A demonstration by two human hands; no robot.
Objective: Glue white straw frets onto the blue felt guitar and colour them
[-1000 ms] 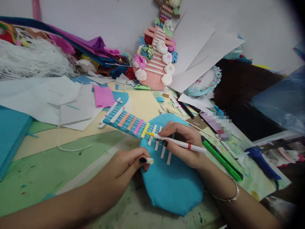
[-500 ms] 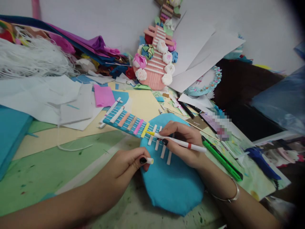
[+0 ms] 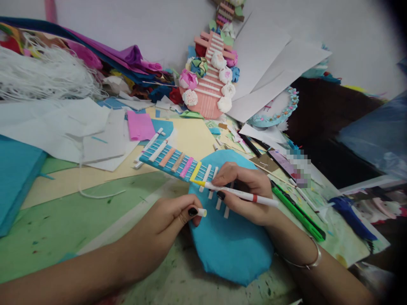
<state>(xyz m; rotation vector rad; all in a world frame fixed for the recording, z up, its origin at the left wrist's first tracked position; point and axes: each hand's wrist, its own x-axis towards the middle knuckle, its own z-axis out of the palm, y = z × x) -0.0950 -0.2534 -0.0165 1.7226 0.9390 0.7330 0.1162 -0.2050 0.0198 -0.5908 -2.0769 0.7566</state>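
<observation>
We saw the right hand [image 3: 259, 186] gripping a white pen [image 3: 242, 195], its yellow tip aimed up and left. The blue toy guitar [image 3: 235, 250] lay below both hands over the bench [image 3: 95, 224], long axis slanting from the neck at upper left to the round body at lower right. We noted the yellow strip [image 3: 196, 170] set crosswise on the neck, left of the right hand; the pen tip reached its near end, apparently touching. The right hand was nearer to it. The left hand [image 3: 176, 214] sat lower, by the body's left edge, closed around a white cap [image 3: 202, 212], hollow end facing right; we could not tell whether that hand touched the guitar. Farther up the neck we counted pink, brown and orange strips. A green cutter [image 3: 297, 212] lay right of the right hand. As for containers, we made out none near the hands
</observation>
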